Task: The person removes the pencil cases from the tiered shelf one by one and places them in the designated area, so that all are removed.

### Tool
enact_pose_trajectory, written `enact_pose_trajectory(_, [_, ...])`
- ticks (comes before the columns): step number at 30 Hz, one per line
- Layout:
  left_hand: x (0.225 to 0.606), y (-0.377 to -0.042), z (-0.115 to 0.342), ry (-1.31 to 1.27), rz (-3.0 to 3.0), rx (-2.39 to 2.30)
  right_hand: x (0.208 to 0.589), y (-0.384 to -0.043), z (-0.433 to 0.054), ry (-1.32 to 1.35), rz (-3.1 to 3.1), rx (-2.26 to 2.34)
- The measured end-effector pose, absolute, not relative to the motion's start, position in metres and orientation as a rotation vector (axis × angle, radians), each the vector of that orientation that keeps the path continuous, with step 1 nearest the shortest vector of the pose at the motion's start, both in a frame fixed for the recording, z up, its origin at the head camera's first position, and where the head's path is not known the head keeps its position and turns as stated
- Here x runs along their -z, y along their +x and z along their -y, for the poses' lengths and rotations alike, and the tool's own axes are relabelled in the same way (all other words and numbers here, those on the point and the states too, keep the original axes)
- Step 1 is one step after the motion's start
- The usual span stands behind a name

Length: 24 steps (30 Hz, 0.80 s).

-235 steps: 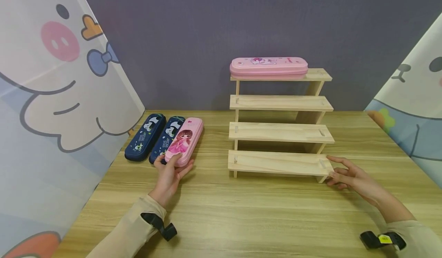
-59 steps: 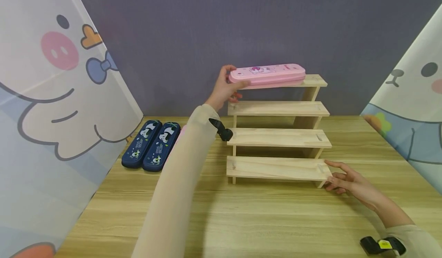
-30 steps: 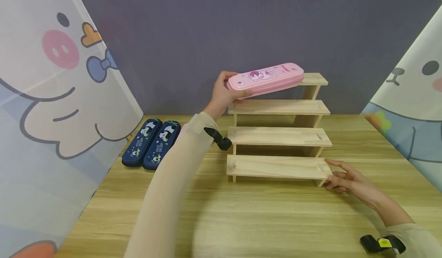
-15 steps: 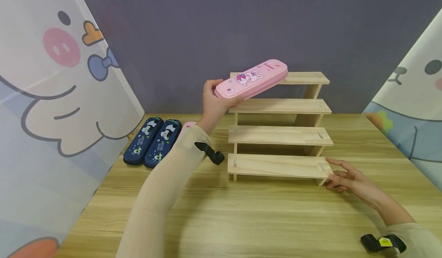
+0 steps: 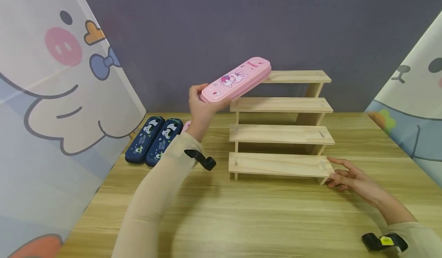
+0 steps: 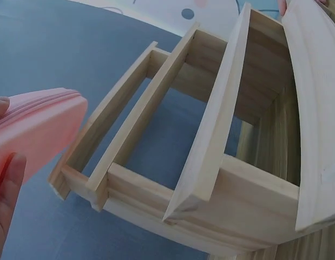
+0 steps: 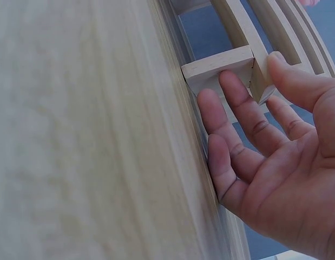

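In the head view my left hand (image 5: 202, 110) grips one end of a pink pencil case (image 5: 236, 79) with a rabbit print. The case is tilted and raised in front of the left end of the top board. The left wrist view shows its pink side (image 6: 48, 130) between thumb and fingers. A wooden stepped display rack (image 5: 281, 164) stands on the table. My right hand (image 5: 355, 181) holds the right end of its lowest board, thumb at the front corner. In the right wrist view the fingers of this hand (image 7: 286, 157) lie around the board end and its leg.
Two dark blue panda pencil cases (image 5: 143, 141) lie side by side at the left of the wooden table (image 5: 262, 219). Another pink case (image 5: 187, 126) beside them is mostly hidden behind the left forearm. A grey wall (image 5: 172, 39) rises behind the rack.
My left hand has let go of the girl-print pink case on the table. It has taken the rabbit case off the top board and moved it left, turning it. My right hand stays put.
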State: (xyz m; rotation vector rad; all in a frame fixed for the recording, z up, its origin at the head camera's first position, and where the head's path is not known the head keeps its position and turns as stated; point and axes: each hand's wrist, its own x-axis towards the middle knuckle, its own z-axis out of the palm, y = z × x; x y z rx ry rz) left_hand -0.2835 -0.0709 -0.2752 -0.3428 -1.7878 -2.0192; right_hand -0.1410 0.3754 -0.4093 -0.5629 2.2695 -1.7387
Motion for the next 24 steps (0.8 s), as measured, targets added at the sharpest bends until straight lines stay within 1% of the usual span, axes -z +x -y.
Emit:
enact_pose_trajectory(8, [0.278,-0.277,0.083,-0.260,1.793,1.987,0.409,-0.141,-0.375,-0.549,-2.276,1.735])
enact_pose_trajectory(24, [0.292,-0.264,0.115,-0.255,1.715,1.890,0.406,-0.138,-0.372,-0.519,-2.329,1.685])
